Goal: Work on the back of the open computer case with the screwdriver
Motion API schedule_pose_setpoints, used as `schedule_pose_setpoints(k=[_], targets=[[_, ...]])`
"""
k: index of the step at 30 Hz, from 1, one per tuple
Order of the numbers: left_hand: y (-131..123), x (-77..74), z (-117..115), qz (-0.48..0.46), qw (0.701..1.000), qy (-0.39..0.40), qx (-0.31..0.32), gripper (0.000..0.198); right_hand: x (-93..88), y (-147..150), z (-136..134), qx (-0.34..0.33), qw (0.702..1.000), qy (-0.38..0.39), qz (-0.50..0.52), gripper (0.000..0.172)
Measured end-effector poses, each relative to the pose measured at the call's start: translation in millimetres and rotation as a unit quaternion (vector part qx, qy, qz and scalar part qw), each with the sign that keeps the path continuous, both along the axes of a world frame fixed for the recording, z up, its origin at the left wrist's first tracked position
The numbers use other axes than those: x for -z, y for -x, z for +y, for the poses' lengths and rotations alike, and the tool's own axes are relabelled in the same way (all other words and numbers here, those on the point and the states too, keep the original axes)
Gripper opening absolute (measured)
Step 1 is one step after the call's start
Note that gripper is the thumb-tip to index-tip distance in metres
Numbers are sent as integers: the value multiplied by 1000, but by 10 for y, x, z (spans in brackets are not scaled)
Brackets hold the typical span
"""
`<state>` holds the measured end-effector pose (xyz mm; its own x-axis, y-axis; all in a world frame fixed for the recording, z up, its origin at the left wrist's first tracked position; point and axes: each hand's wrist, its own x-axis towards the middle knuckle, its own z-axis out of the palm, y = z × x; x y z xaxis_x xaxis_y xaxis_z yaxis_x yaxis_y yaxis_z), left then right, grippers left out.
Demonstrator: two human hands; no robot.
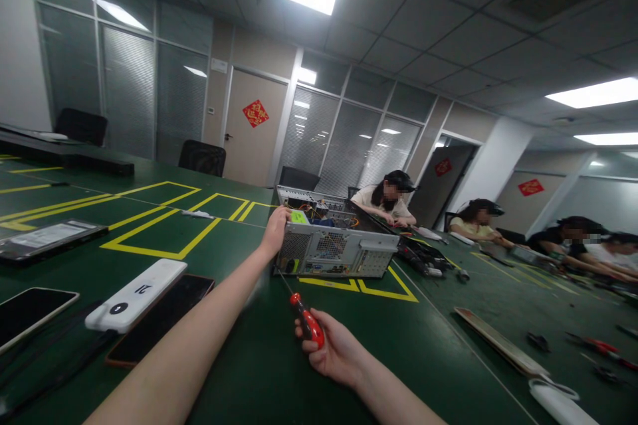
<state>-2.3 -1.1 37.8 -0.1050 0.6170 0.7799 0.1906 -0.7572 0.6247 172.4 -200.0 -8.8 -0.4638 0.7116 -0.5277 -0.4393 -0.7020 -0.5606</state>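
Note:
A silver desktop computer case [351, 249] lies on its side on the green table, its rear panel facing me and its inside exposed from above. My left hand [276, 234] is closed over the case's left rear corner, beside a power supply with a yellow-green label [299, 217]. Some of its fingertips are hidden. Below it, my right hand [335, 348] grips the red and black handle of a screwdriver [308, 324]. The thin shaft points up and left towards the lower left of the rear panel. Whether the tip touches a screw is too small to tell.
Left of my arm lie a white power bank [142, 292], phones [34, 312] and a hard drive [50, 239]. Yellow tape [169, 254] marks the table [239, 372]. To the right are a long strip [498, 340] and red-handled pliers [598, 345]. Several people work farther right.

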Motion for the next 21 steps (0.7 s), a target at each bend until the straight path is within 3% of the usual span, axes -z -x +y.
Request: schedule_pose_setpoints(k=[8,12,17,21], targets=[[-14,34,42,1,1000,-21,-16,37,-66,-277,-23,-42,994,-56,-81,26],[-12,49,67,4,1000,-18,-18,37,-47,-488,-51,-65,993,-75,-67,22],[2,33,51,6,1000,-14,-13,36,26,-500,-9,-90,992,-78,-46,23],[3,25,32,5,1000,-8,-11,37,35,-474,32,-57,996,-63,-28,22]])
